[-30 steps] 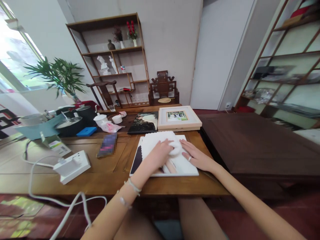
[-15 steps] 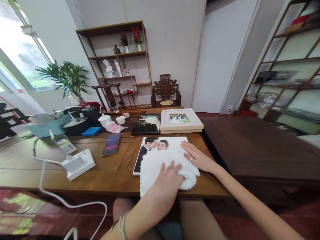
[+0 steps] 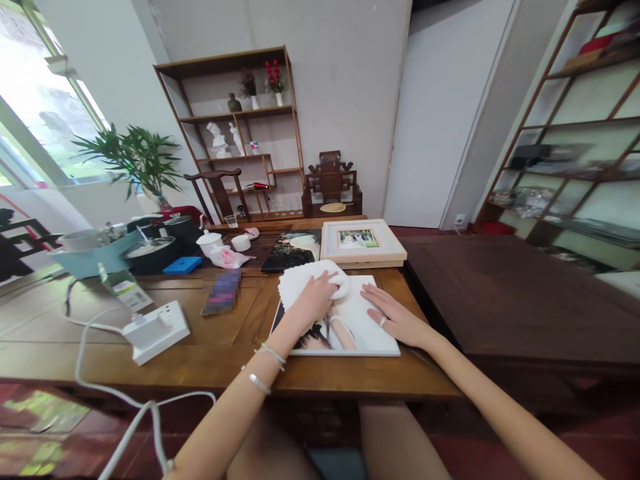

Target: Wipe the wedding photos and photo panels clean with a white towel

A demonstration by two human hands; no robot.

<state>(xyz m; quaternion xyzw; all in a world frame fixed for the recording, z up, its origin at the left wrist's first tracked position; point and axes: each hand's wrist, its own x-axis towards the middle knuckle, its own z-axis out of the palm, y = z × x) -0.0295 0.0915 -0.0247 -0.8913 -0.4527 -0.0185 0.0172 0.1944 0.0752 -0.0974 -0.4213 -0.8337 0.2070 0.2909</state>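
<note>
A large photo print point(image 3: 350, 330) lies flat on the wooden table point(image 3: 210, 347) in front of me. My left hand point(image 3: 313, 300) presses a white cloth point(image 3: 305, 277) onto the far end of the print, fingers curled over the cloth. My right hand point(image 3: 393, 315) lies flat on the print's right side with fingers stretched out and a ring on one finger.
Behind the print lie a dark photo point(image 3: 293, 248) and a light wooden picture frame point(image 3: 361, 241). To the left are a white power strip point(image 3: 157, 330) with a cable, a phone point(image 3: 223, 291), cups, pots and a blue tray. A dark low table point(image 3: 510, 293) stands at the right.
My left hand has pushed the cloth from the near edge of the print up to its far end. My right hand has stayed on the print.
</note>
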